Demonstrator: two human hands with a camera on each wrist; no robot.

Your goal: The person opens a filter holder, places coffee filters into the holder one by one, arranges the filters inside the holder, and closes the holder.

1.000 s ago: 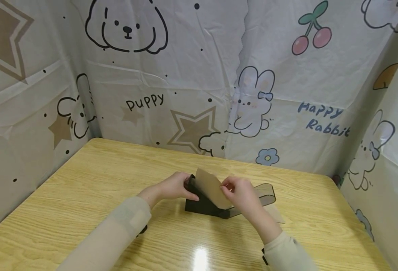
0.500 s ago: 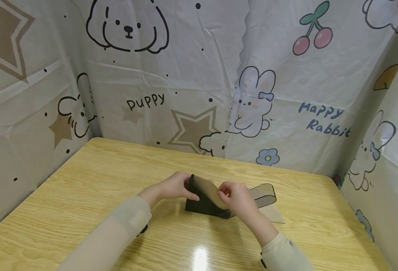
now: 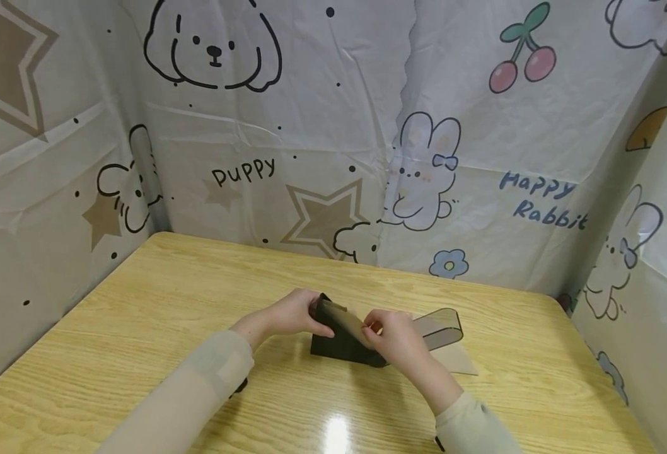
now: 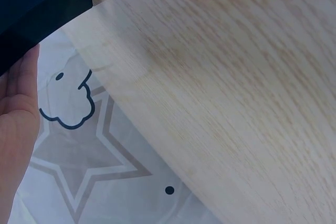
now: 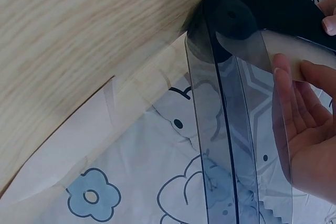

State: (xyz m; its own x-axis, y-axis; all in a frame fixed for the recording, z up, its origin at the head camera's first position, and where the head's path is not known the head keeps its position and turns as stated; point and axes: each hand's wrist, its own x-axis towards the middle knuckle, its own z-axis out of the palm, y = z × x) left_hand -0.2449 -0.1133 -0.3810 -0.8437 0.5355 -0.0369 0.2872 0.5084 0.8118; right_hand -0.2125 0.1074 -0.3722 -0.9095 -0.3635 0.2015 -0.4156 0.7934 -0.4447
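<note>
Here I've got the left hand (image 3: 294,313) gripping the end of a black box (image 3: 339,345), thumb on its near side. Right of that thumb, my right hand (image 3: 398,336) pinches the edge of a brown card (image 3: 349,323), and the card sits partly inside the box, between both sets of fingers! The box's clear cover (image 3: 446,328) hangs open beyond the right knuckles, a pale sheet (image 3: 461,359) on the table (image 3: 208,277) beneath.
</note>
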